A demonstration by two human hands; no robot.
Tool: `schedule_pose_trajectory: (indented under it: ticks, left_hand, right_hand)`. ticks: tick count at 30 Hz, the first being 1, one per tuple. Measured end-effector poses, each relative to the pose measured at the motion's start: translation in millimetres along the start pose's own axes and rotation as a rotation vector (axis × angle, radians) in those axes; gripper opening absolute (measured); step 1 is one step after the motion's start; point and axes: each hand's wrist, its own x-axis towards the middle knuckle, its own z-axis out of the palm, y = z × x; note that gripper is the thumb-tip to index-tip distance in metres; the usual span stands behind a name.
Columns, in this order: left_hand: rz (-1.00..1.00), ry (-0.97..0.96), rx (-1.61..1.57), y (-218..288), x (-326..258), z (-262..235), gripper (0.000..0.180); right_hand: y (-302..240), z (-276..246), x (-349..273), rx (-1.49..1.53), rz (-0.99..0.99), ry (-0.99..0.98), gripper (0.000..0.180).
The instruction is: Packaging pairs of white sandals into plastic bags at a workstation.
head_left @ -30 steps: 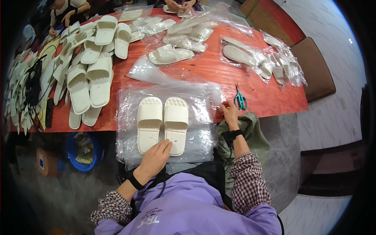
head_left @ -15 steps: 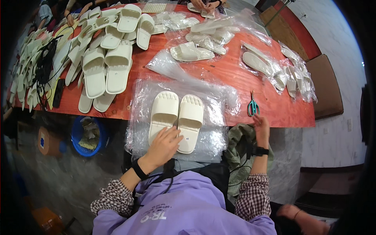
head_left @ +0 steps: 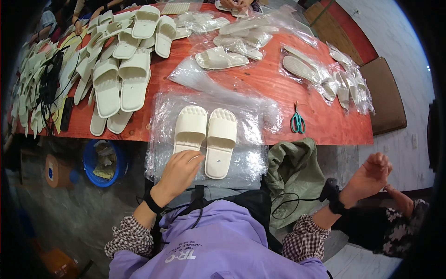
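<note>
A pair of cream slippers (head_left: 221, 139) lies side by side on a stack of clear plastic bags (head_left: 253, 160) at the table's front edge, toes pointing away from me. My left hand (head_left: 179, 173) rests over the heel of the left slipper, its fingers extended and covering that end. Out to the right, beyond the table's front edge, my right hand (head_left: 369, 176) is raised with fingers curled in; nothing shows in it. Teal-handled scissors (head_left: 298, 122) lie on the red table, right of the bags.
Loose slippers (head_left: 132, 83) are heaped at the left, beside black cables (head_left: 50, 83). Bagged slippers (head_left: 223, 58) lie farther back and at the right. Below the table are a blue bucket (head_left: 121, 162) and green cloth (head_left: 295, 167). Another person's arm (head_left: 400, 197) shows at the right.
My right hand has swung right and toward me, away from the scissors. My left hand has drawn slightly left, uncovering the right slipper's heel. Another person's arm at the right has shifted.
</note>
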Motion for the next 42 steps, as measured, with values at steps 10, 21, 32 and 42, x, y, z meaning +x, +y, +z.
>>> schedule_pose_trajectory:
  ticks: [10,21,32,42]
  left_hand:
    - [0.145,0.045,-0.828,87,18,-50,0.027]
    - [0.055,0.196,-0.331,37,-13,-50,0.020]
    - [0.040,0.102,-0.031,23,-58,-52,0.020]
    - [0.011,0.078,-0.050,4,-57,-37,0.015]
  right_hand:
    - [49,134,-139,0.167,0.615,-1.337,0.010]
    - [28,90,-103,0.661,0.549,-0.792,0.018]
    - [125,67,-166,-0.427,0.988,-0.837,0.031]
    - [161,81,-192,-0.594,0.873,-1.194,0.049]
